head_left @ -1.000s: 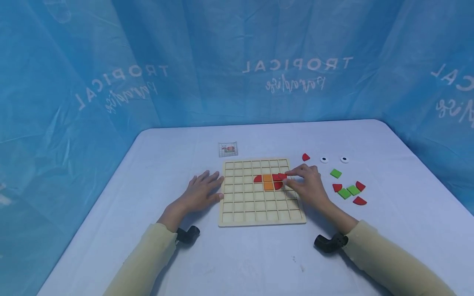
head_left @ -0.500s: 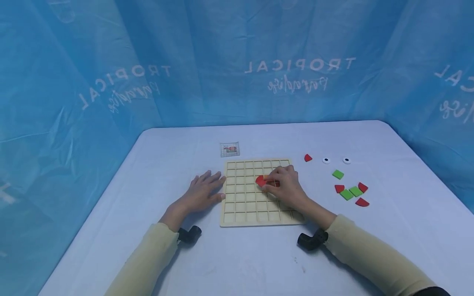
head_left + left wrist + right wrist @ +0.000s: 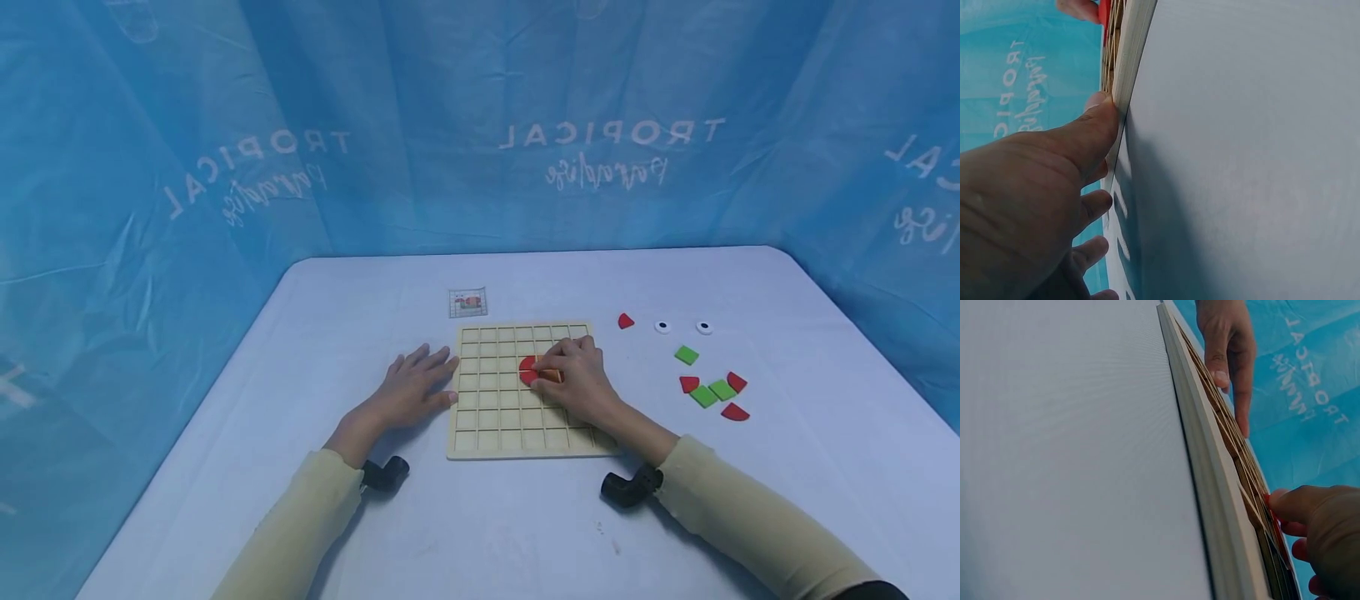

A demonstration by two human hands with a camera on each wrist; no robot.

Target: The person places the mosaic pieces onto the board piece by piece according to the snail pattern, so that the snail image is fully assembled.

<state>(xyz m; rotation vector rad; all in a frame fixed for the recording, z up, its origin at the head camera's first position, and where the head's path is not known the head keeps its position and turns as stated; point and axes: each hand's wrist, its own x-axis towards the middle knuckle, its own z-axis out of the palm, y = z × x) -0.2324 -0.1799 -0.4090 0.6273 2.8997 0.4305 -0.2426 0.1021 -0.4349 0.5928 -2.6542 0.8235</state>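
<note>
A wooden grid board [image 3: 487, 419] lies on the white table. My left hand [image 3: 408, 390] rests beside its left edge with fingers spread, and in the left wrist view the thumb [image 3: 1094, 128] touches the rim. Over the middle of the board, my right hand [image 3: 577, 379] pinches a red quarter-circle tile [image 3: 528, 377] between thumb and fingertips. Another red quarter-circle tile [image 3: 527, 363] sits in the cell just behind it. A bit of orange shows under the right hand, which hides most of the nearby tiles. The right wrist view shows red at the right fingertips [image 3: 1280, 499].
Right of the board lie loose red quarter-circle tiles [image 3: 735, 412], green square tiles [image 3: 686, 355] and two white eye discs [image 3: 703, 327]. A small picture card [image 3: 468, 302] lies behind the board. A blue curtain [image 3: 420, 183] hangs around the table.
My right hand has moved left from the board's right side to its middle with a red quarter-circle tile, now at the cell below the other red one. The left hand has stayed put.
</note>
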